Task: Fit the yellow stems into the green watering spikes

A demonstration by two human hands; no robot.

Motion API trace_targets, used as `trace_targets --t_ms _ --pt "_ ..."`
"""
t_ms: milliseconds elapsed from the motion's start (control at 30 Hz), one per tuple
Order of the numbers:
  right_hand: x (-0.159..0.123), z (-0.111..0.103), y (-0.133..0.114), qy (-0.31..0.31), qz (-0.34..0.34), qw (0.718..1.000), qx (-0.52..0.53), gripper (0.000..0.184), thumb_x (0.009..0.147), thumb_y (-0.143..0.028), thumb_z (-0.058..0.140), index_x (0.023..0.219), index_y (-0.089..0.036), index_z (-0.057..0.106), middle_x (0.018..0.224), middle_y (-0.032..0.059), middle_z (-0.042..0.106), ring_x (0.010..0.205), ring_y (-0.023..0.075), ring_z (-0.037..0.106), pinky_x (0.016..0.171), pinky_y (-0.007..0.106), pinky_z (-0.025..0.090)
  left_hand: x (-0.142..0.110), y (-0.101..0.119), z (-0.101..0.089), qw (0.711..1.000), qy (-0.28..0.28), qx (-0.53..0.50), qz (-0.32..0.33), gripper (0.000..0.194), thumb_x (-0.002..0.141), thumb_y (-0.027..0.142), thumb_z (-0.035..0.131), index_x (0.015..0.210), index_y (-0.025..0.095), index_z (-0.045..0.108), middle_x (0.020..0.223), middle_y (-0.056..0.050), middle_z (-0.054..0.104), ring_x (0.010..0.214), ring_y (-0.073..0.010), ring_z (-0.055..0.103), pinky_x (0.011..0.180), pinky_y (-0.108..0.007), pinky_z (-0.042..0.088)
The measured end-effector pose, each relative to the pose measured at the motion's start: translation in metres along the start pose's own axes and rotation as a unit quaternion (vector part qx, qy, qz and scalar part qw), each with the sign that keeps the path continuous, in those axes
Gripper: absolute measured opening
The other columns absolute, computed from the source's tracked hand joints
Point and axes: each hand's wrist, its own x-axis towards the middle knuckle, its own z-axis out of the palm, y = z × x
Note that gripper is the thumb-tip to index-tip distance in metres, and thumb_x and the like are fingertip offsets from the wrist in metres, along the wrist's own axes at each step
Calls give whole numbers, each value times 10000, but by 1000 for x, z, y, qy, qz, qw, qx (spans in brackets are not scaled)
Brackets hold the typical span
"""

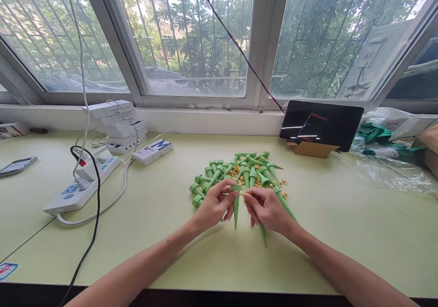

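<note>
My left hand (pixel 215 202) is closed around the capped top of a green plastic plant-watering spike (pixel 236 213), which hangs point down. Between the fingertips of my right hand (pixel 268 209) is a small yellow plastic piece (pixel 242 194), held against or very close to the side of the spike's cap; contact cannot be made out. Just beyond both hands lies a heap of similar green spikes (pixel 252 175), with many little yellow pieces (pixel 284 195) scattered among them. The tip of another spike (pixel 263 236) sticks out below my right hand.
A white power strip (pixel 82 190) with cables lies at the left, near stacked white boxes (pixel 121 129) and a phone (pixel 18 166). At the back right, a dark-screened tablet (pixel 321 123) leans in a cardboard stand (pixel 315 150). Clear plastic wrapping (pixel 393 172) lies further right.
</note>
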Motion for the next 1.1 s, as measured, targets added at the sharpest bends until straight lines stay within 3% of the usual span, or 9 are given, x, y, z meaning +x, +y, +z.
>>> trace_targets --t_ms 133,400,733,967,1100 --pt "-1 0 -1 5 -16 1000 -25 383 941 -486 497 700 -189 515 571 -35 520 371 96 528 383 229 470 1 2 0 1000 -12 -19 -4 275 889 421 600 998 196 487 637 76 475 330 -48 485 317 -150 280" --pt "2 -1 -7 -22 41 996 79 426 889 -531 558 651 -184 493 550 -62 457 323 53 398 398 253 533 -2 -1 2 1000 12 15 11 273 884 422 605 1005 191 521 642 70 475 342 -43 488 324 -150 294" --pt "-2 -1 -1 0 -5 1000 -25 395 931 -505 502 688 -194 510 571 -34 520 367 98 530 376 229 459 -1 4 1 1000 -14 -13 -13 266 886 420 605 967 188 503 649 64 495 342 -51 491 325 -152 273" --pt "1 -1 -6 -27 52 996 69 391 896 -499 552 661 -191 501 564 -59 467 322 57 394 393 250 518 -2 -1 2 1000 3 17 9 270 888 417 601 1009 191 519 621 76 463 336 -44 482 328 -147 289" --pt "0 -1 -4 -17 30 998 45 385 916 -476 537 661 -192 494 553 -55 469 323 65 420 377 238 493 0 2 2 1000 -15 -6 -7 268 885 412 606 983 185 502 640 70 474 336 -45 485 318 -147 278"
